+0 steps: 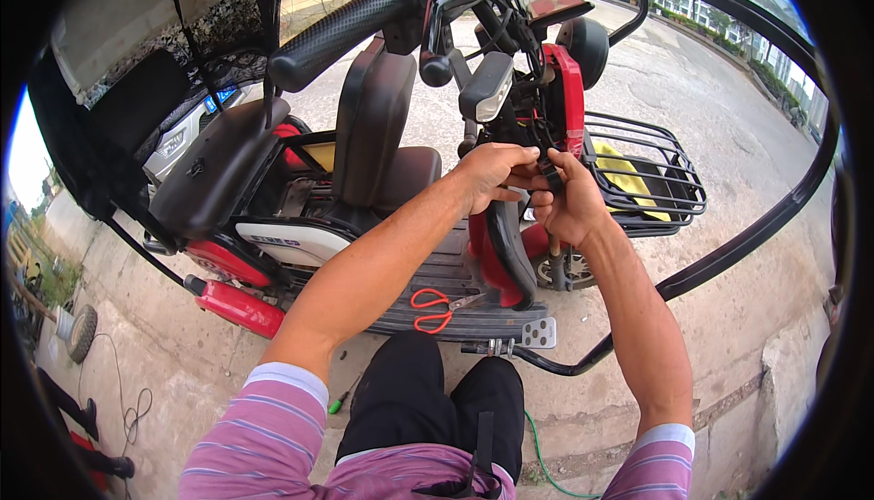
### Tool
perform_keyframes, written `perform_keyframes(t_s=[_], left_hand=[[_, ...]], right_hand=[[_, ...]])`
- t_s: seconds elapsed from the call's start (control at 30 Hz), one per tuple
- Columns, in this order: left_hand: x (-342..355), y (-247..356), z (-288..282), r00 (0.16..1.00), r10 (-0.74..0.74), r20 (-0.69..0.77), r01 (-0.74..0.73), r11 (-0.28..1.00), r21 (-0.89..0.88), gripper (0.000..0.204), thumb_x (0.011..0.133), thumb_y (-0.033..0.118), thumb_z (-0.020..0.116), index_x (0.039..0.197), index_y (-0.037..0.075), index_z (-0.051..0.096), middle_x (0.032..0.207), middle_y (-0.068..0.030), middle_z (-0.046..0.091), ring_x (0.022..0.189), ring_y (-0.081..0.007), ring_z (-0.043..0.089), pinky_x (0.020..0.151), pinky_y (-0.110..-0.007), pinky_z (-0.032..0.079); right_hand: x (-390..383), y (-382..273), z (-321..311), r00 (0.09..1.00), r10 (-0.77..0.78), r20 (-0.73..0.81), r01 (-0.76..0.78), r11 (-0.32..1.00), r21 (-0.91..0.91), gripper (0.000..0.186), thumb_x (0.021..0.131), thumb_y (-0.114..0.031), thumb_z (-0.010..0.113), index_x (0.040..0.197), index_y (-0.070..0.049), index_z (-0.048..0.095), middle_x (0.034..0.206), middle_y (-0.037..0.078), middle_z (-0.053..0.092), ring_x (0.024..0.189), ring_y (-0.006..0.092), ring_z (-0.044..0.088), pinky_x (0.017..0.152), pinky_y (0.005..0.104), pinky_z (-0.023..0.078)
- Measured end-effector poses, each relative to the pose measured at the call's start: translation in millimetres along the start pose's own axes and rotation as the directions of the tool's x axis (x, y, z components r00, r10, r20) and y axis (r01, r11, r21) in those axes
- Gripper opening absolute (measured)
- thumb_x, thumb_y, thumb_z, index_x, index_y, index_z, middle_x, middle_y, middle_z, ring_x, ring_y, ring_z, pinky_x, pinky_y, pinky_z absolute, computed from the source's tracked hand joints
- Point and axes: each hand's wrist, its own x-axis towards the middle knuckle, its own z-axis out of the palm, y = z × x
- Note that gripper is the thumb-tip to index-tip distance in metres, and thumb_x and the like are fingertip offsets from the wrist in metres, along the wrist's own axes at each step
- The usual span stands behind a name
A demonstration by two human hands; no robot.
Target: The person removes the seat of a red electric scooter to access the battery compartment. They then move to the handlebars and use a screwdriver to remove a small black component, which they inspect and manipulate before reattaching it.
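Observation:
In front of the red and black front column [566, 90] of a three-wheeled electric vehicle, both my hands meet around a small black piece [551, 174]; its exact kind is hard to make out. My left hand [496, 172] pinches at its left side with thumb and fingers. From the right, my right hand [574, 199] has its fingers closed on the same piece. Exposed wires [533, 117] hang just above. Below, scissors with orange handles [431, 311] lie partly spread on the ribbed black footboard [391, 320], near a metal foot pedal [539, 332].
A black handlebar grip [337, 37] and lever jut out above my left forearm. Black seats [373, 127] stand to the left. A wire basket [678, 163] holds yellow cloth [624, 179]. A curved black frame bar [746, 250] runs along the right. A green-handled tool [337, 403] lies on the ground.

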Motion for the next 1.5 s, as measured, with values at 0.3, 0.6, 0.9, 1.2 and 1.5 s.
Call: perform_keyframes(t_s=[0.3,0.6,0.9,1.2,1.5], left_hand=[[29.4,-22.5,4.1,0.970,0.197,-0.143,-0.209,0.975,-0.072,0.006,0.093,0.012,0.067,0.095,0.007,0.066,0.087,-0.0033,0.068,0.079,-0.0136,0.064,0.075,-0.031,0.053],[33.5,8.7,10.2,0.864,0.318,-0.391,-0.269,0.947,0.175,0.012,0.094,0.015,0.065,0.091,0.003,0.063,0.076,-0.0047,0.065,0.062,-0.0149,0.065,0.057,-0.029,0.056],[16.8,9.0,-3.6,0.969,0.129,-0.209,-0.080,0.970,0.228,0.014,0.090,0.020,0.072,0.088,0.008,0.064,0.077,-0.0028,0.067,0.066,-0.0151,0.067,0.065,-0.031,0.056],[10.2,-3.2,-11.0,0.958,0.244,-0.149,-0.206,0.950,0.236,0.016,0.093,0.023,0.070,0.089,0.008,0.065,0.075,-0.0011,0.065,0.067,-0.0121,0.066,0.062,-0.027,0.055],[4.9,17.3,-26.5,0.967,0.234,-0.097,-0.200,0.941,0.273,0.019,0.093,0.025,0.071,0.090,0.008,0.065,0.076,-0.0014,0.065,0.068,-0.0122,0.066,0.064,-0.027,0.054]], right_hand=[[-2.4,14.0,3.6,0.951,-0.297,-0.089,0.207,0.822,-0.530,0.035,0.104,-0.035,0.049,0.086,-0.006,0.057,0.068,0.002,0.054,0.058,0.0127,0.053,0.048,0.0291,0.039],[-79.6,85.9,106.7,0.579,-0.251,0.776,0.769,-0.148,-0.622,0.029,0.099,-0.026,0.054,0.083,-0.002,0.060,0.066,0.014,0.060,0.061,0.0349,0.061,0.062,0.0430,0.050],[-20.2,206.6,-80.5,0.973,-0.230,-0.034,0.000,0.147,-0.989,0.032,0.090,-0.025,0.067,0.107,0.002,0.068,0.091,0.022,0.072,0.084,0.0349,0.072,0.080,0.0412,0.054],[45.6,318.6,-202.3,0.924,-0.124,-0.363,-0.321,0.268,-0.908,0.050,0.087,-0.026,0.070,0.130,-0.001,0.060,0.099,0.017,0.074,0.084,0.0267,0.074,0.082,0.0384,0.057],[-16.7,202.6,-61.8,0.971,0.001,-0.237,-0.227,-0.283,-0.932,0.049,0.085,-0.042,0.068,0.118,-0.006,0.069,0.108,0.022,0.072,0.110,0.0335,0.067,0.098,0.0449,0.051]])
